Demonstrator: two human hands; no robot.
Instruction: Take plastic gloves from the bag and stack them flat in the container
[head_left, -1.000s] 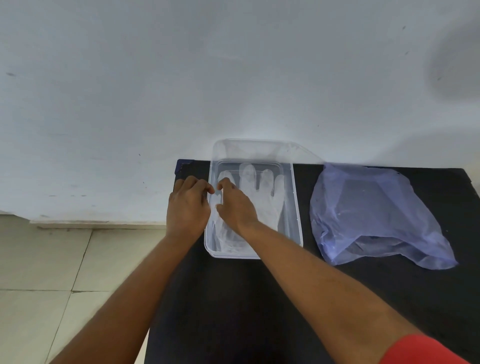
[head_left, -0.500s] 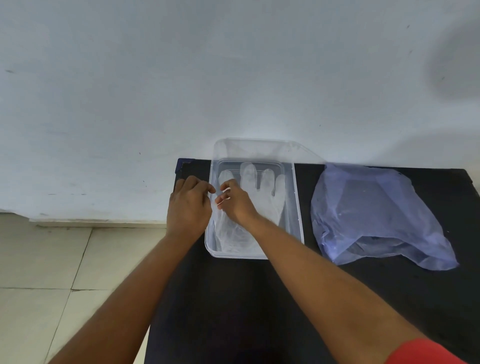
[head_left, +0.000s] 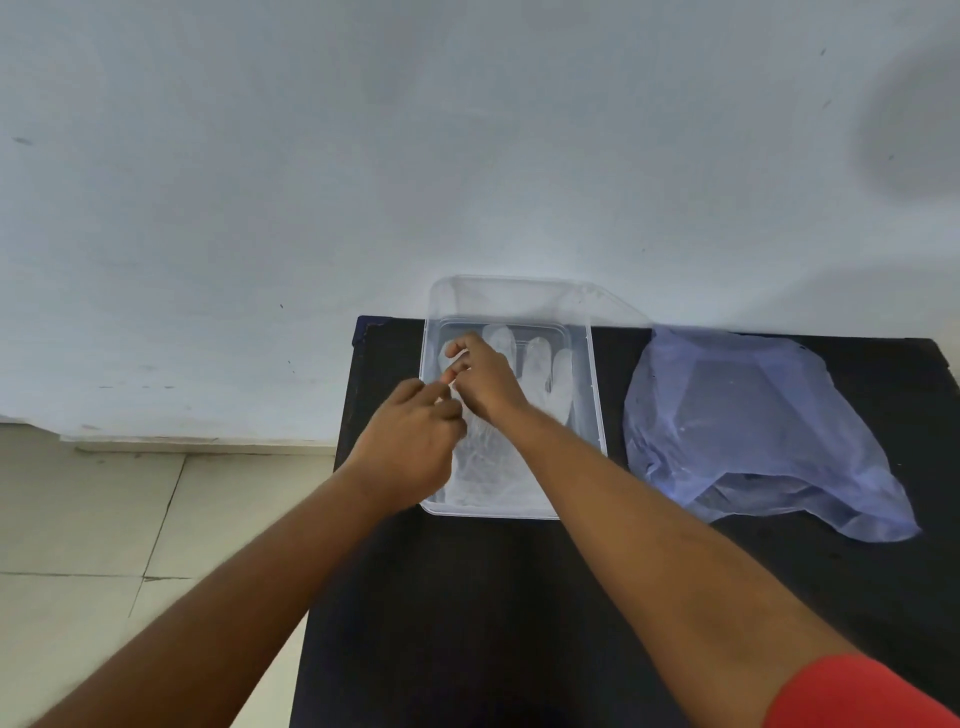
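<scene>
A clear plastic container (head_left: 597, 415) stands at the far edge of the black table (head_left: 493, 597). A translucent plastic glove (head_left: 543, 366) lies flat inside it, fingers pointing at the wall. My right hand (head_left: 485, 382) is over the glove's left side, its fingertips pinching the thin plastic. My left hand (head_left: 410, 441) hovers over the container's left rim, blurred, with curled fingers meeting the right fingertips; its grip is unclear. A bluish plastic bag (head_left: 753, 426) lies slumped to the right of the container, apart from both hands.
The container's clear lid (head_left: 519, 296) leans against the white wall (head_left: 467, 156) just behind it. The table's left edge runs close by my left forearm, with tiled floor (head_left: 104, 519) below. Bare black tabletop lies in front of the container.
My left hand has left the container's left rim and moved right, over the container. My right hand has shifted slightly toward the wall while working the glove's left side.
</scene>
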